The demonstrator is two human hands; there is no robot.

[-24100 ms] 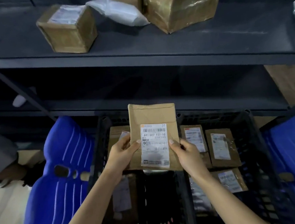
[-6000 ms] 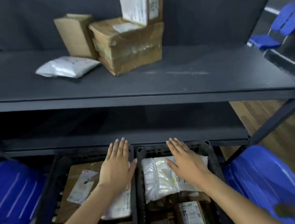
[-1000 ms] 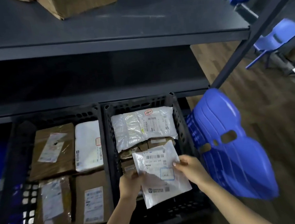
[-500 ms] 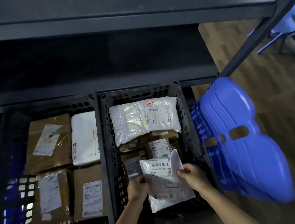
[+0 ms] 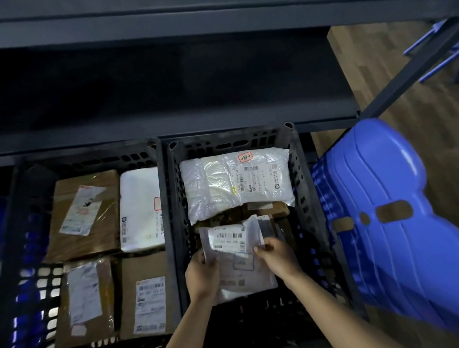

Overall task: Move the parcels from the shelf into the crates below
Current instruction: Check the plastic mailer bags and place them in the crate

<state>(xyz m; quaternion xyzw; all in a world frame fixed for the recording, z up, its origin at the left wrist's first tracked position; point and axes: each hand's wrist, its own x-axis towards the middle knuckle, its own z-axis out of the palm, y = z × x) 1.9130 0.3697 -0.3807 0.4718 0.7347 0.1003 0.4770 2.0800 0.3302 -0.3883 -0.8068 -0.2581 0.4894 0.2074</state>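
Crates: two black perforated crates side by side on the floor below the shelf (image 5: 154, 25), the left crate (image 5: 91, 158) and the right crate (image 5: 231, 143), their side walls touching.
Left crate contents: four parcels lying flat, label up: a far brown parcel (image 5: 84, 214), a white parcel (image 5: 141, 209) beside it, a near brown parcel (image 5: 86, 300) and a second near brown parcel (image 5: 147, 292).
Right crate contents: one large white bag parcel (image 5: 237, 184) against the far wall; brown parcels (image 5: 264, 209) partly hidden beneath it, number not countable; one flat white mailer (image 5: 231, 237) in the near half.
Flat white mailer: inside the right crate, label up, lying over the brown parcels, held at both side edges.
Left hand (image 5: 202, 276): forearm reaching in from below; fingers curled, pinching the mailer's left edge.
Right hand (image 5: 278, 258): forearm angled in from the lower right; thumb on top, fingers curled, pinching the mailer's right edge.
Surroundings: one stack of blue plastic stools (image 5: 393, 215) just right of the right crate, on the wooden floor (image 5: 440, 127).
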